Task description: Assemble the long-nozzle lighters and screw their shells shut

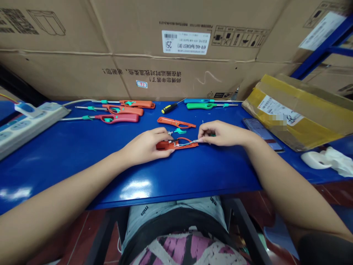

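Observation:
My left hand (146, 146) is closed around the handle end of an opened orange lighter casing half (185, 146), pressing it on the table. Thin wires (180, 144) run along the inside of this half. At its other end, my right hand (220, 133) pinches the tip of the wires, its thumb and forefinger together. Just beyond lie a small teal trigger piece (180, 130) and the other orange casing half (176, 122). Part of a small green piece shows under my right fingers; the rest is hidden.
At the back left lie several orange and red stick lighters (118, 117); a blue one (198, 101) and a green one (201, 106) lie right of a screwdriver (168, 108). A power strip (33, 125), phone (261, 133), carton (298, 114) and tape roll (316, 161) flank the work area.

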